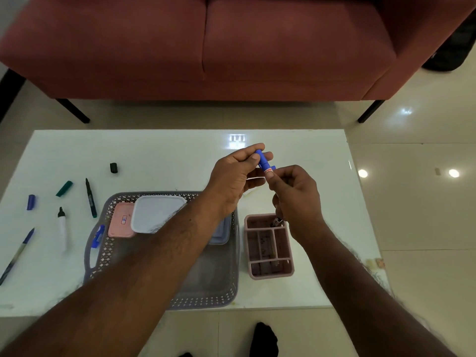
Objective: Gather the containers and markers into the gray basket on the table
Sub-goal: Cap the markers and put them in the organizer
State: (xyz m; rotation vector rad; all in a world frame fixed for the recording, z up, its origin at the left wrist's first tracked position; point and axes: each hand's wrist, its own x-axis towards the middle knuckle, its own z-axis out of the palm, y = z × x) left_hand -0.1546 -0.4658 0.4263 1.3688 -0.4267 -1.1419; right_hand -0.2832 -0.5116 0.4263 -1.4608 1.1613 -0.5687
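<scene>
Both hands meet above the glossy white table (159, 155), pinching one blue marker (265, 164) between them. The left hand (235, 176) is closed on the smooth blue cap end, and the right hand (296, 191) is wrapped around the barrel, whose dark tail pokes out below the fist over a pink plastic divided organizer (269, 247). Down-left of the grip sits the gray perforated basket (206, 292) with a rounded white container lid (157, 213) and a pink flat one (121, 220) inside. Far left of the grip, loose markers and caps lie scattered: green marker (90, 198), white-bodied marker (62, 228), blue cap (31, 202), black cap (113, 168).
</scene>
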